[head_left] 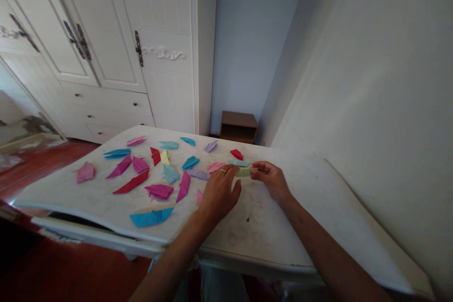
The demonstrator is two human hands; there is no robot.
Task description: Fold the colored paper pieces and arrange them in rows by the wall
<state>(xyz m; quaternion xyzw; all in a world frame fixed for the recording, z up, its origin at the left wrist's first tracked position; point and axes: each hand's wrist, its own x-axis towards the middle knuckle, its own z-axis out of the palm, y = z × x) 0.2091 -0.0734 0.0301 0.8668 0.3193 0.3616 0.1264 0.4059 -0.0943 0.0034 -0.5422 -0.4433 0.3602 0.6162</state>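
Right hand (272,179) pinches the green paper (243,172) at its 3 o'clock end; left hand (219,191) touches the 9 o'clock end, thumb spread from the fingers.

The paper is a thin, matte strip over the smooth, smudged white table (255,233). Creased, pointed folded papers (159,191) scatter from 8 to 12 o'clock of it, a blue piece (151,217) at 8, a red piece (237,154) near 12. Both forearms slant inward, left palm down. The table's near edge runs at 6, the wall (382,118) stands toward 2; tabletop spreads from 3 to 6, room for both hands.
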